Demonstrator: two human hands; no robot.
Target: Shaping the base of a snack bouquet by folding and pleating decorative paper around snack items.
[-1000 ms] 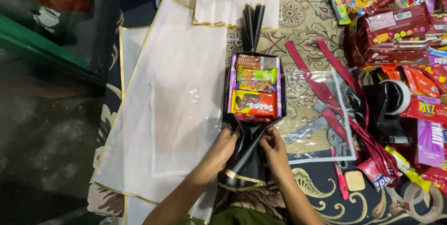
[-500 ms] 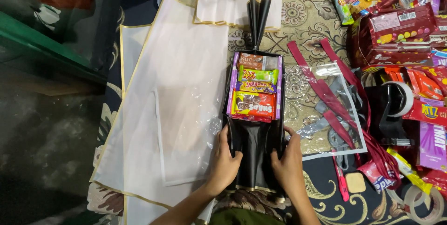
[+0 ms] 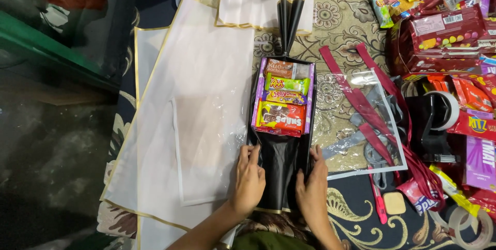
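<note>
Both hands pressing glossy black wrapping sheet [image 3: 283,170] on patterned carpet [image 3: 341,17].

Left hand [image 3: 249,180] and right hand [image 3: 311,185] grip the sheet's folded long edges, fingers curled on it. Stacked crinkly snack packets [image 3: 282,97] lie on its upper half; translucent white sheets [image 3: 191,100] alongside.

A patterned carpet [image 3: 346,22] covers the floor. On it lie white wrapping sheets [image 3: 196,89] at left, a black sheet [image 3: 281,172] at centre, dark red ribbons [image 3: 361,105], snack packets [image 3: 449,33] and a black tape dispenser [image 3: 431,126] at right.
</note>
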